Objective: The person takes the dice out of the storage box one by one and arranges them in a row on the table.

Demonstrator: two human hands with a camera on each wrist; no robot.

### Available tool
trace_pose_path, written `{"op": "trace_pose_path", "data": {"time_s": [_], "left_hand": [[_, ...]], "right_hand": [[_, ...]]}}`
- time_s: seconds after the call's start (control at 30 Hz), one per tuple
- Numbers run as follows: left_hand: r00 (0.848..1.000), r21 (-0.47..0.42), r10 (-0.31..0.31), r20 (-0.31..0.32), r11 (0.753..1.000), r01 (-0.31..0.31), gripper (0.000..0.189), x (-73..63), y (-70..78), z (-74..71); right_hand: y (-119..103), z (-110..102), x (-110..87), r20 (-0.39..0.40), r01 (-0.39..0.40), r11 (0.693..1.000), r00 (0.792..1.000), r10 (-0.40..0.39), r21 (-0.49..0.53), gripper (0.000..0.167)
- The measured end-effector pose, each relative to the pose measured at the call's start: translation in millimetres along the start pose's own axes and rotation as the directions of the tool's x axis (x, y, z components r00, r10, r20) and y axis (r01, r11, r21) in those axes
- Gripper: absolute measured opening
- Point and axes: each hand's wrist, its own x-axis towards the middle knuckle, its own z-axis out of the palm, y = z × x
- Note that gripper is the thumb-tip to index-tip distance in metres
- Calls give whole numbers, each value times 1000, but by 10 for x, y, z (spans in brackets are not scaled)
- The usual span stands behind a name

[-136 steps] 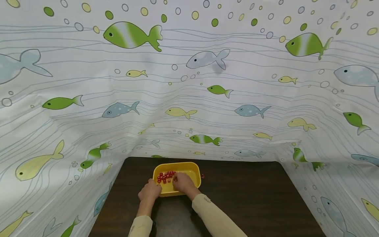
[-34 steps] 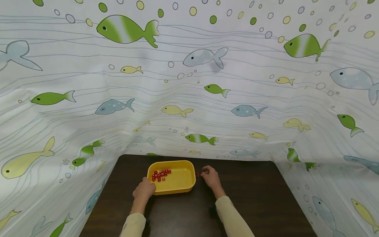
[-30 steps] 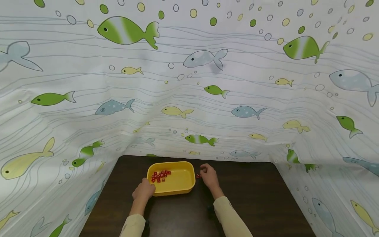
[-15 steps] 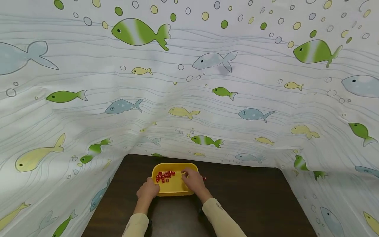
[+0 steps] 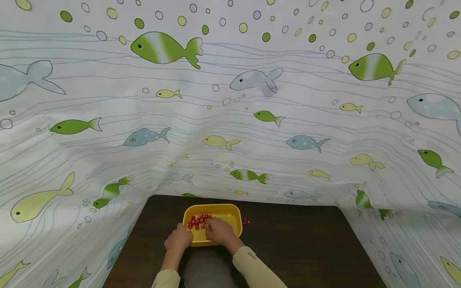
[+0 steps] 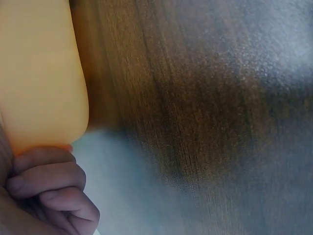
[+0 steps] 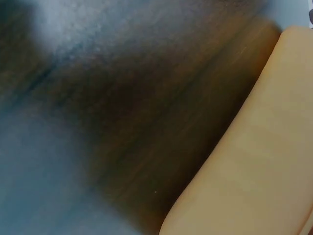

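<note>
Going by head view for clock positions. Got yellow tray (image 5: 225,213) toward 10 o'clock on dark table (image 5: 306,240), close to far edge. Only a thin strip of tabletop between tray and edge at 12. Short span out to left edge at 9. Widest run of surface from tray's 2 o'clock round to 5, out to right edge. Walled in past the edges at 9, 12 and 3 by fish-print cloth (image 5: 245,124).

Gripping tray's 8 o'clock corner with left hand (image 5: 178,238); fingers curled against it in left wrist view. Over tray floor with right hand (image 5: 219,232), fingertips at 4 o'clock of dice cluster (image 5: 196,221). Can't tell if pinching a die: fingertips too small in head view, out of frame in right wrist view. Cluster in tray's 9–10 o'clock part. Loose dice (image 5: 246,222) on table just outside tray wall, at 3.

Materials: smooth, plastic-looking tray, rounded rectangle, low walls. Red dice, small cubes, pale pips. Brown wood-grain tabletop, greyish sheen at 6. White cloth, creased, with green, blue and yellow fish. Cream sleeves (image 5: 257,268) on both arms.
</note>
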Motion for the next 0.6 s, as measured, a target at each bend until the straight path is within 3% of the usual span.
{"op": "trace_pose_path", "data": {"time_s": [0.17, 0.4, 0.6], "left_hand": [[1000, -1, -5, 9, 1000, 5, 46, -10, -6, -31], [1000, -14, -13, 15, 1000, 13, 46, -18, -7, -59], [1000, -22, 0, 28, 1000, 0, 46, -3, 2, -27]], "right_hand": [[-21, 13, 30, 46, -1, 1000, 999, 1, 3, 39], [-20, 57, 59, 50, -14, 1000, 999, 13, 22, 46], [-3, 60, 56, 67, -41, 999, 997, 41, 5, 38]]}}
